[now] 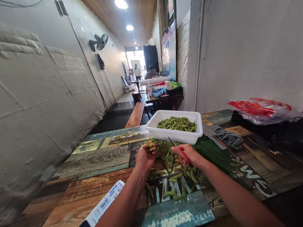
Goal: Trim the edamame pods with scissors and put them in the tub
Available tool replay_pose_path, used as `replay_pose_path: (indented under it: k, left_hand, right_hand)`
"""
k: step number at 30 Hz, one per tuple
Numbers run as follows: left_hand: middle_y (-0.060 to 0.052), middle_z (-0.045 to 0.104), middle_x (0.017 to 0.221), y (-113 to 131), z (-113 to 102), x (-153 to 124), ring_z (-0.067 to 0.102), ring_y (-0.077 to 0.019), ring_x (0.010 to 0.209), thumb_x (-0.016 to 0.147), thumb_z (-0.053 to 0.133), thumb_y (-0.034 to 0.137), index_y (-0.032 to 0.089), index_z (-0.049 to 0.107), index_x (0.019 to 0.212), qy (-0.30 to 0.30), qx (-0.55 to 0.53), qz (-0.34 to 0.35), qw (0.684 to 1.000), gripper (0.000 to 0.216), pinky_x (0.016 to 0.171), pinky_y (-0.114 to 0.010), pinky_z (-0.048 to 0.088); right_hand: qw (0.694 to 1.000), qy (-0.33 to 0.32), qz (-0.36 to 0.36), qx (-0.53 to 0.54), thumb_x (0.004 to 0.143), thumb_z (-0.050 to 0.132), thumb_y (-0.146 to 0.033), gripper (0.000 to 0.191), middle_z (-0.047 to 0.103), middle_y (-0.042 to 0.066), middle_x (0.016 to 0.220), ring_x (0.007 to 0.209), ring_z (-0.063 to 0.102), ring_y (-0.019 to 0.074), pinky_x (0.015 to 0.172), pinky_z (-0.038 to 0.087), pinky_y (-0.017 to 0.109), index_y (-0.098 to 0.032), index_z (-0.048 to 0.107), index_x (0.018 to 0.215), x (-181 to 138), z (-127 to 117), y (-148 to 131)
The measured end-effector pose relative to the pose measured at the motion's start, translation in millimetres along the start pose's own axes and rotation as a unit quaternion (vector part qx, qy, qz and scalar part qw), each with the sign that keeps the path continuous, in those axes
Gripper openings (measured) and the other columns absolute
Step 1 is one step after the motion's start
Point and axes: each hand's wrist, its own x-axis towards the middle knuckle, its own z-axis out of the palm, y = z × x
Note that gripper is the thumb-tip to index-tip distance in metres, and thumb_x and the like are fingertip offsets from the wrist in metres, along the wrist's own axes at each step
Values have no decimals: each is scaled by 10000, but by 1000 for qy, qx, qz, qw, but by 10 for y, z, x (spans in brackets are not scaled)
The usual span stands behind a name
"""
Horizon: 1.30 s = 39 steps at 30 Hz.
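My left hand point(145, 156) is closed in a pinch on a green bean pod point(151, 149) at the left edge of a pile of green bean pods point(174, 172) on the patterned table point(99, 180). My right hand point(187, 154) grips red-handled scissors point(178, 149), the blades pointing up and left over the pile. Just beyond both hands stands a white plastic tub point(176, 134) holding more green pods point(177, 123).
A bunch of green chives point(214, 153), a grey cloth point(229, 137) and thin wooden skewers point(260, 156) lie right of the pile. A red-and-clear plastic bag point(261, 110) rests on a dark object at the far right. A white-blue packet point(105, 203) lies near the front edge. A person sits far down the corridor.
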Motion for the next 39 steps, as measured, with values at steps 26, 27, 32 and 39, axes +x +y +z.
replay_pose_path:
  k: [26, 27, 32, 39]
  left_hand:
    - [4, 501, 522, -483, -78, -210, 381, -97, 484, 734, 636, 322, 139, 609, 613, -227, 677, 112, 691, 221, 496, -236, 234]
    - [20, 458, 494, -471, -89, -170, 339, -84, 451, 725, 648, 390, 139, 587, 619, -205, 618, 78, 755, 279, 474, -232, 222]
    - [93, 311, 382, -413, -144, -7, 208, -55, 336, 541, 744, 621, 194, 450, 652, -129, 378, -32, 916, 530, 387, -215, 104]
    - [77, 401, 360, -455, -162, 5, 225, -68, 313, 481, 776, 627, 139, 575, 883, -134, 357, -3, 924, 663, 369, -208, 112]
  right_hand:
    - [1000, -2, 4, -23, 705, 613, -691, 525, 470, -82, 438, 303, 398, 57, 279, 324, 181, -188, 476, 645, 8, -117, -32]
    - [1000, -9, 5, -25, 697, 612, -702, 533, 472, -81, 440, 308, 404, 60, 279, 324, 182, -189, 476, 648, 7, -117, -31]
    - [998, -41, -8, -55, 681, 578, -751, 578, 481, -66, 461, 334, 419, 65, 294, 302, 182, -187, 462, 635, -7, -101, -19]
    - [992, -67, -19, -104, 659, 590, -754, 588, 469, -56, 500, 377, 393, 58, 333, 248, 186, -175, 492, 631, -78, -61, -76]
